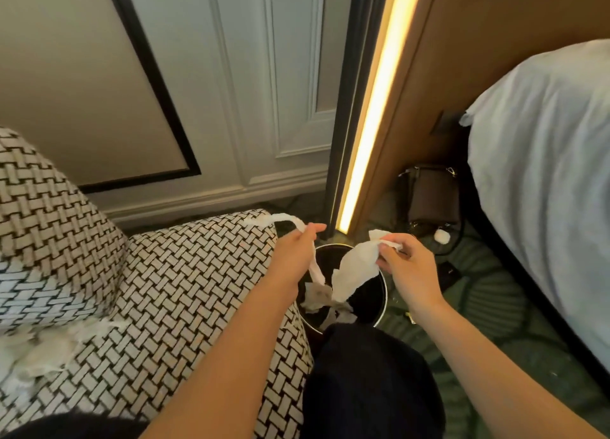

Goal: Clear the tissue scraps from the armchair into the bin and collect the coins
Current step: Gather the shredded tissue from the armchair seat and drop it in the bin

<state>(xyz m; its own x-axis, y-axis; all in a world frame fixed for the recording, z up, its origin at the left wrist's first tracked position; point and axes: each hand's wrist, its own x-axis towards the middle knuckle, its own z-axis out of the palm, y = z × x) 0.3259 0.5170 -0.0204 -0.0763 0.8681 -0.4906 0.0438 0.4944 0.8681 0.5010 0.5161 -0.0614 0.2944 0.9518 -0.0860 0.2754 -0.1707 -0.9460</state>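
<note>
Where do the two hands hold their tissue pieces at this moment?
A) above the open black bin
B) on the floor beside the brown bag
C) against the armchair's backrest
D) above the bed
A: the left hand pinches a tissue strip and the right hand a tissue sheet, both hanging over the black bin, where scraps already lie.

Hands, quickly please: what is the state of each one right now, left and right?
Left hand: closed on a twisted tissue strip above the bin.
Right hand: pinching a tissue sheet above the bin.
</note>
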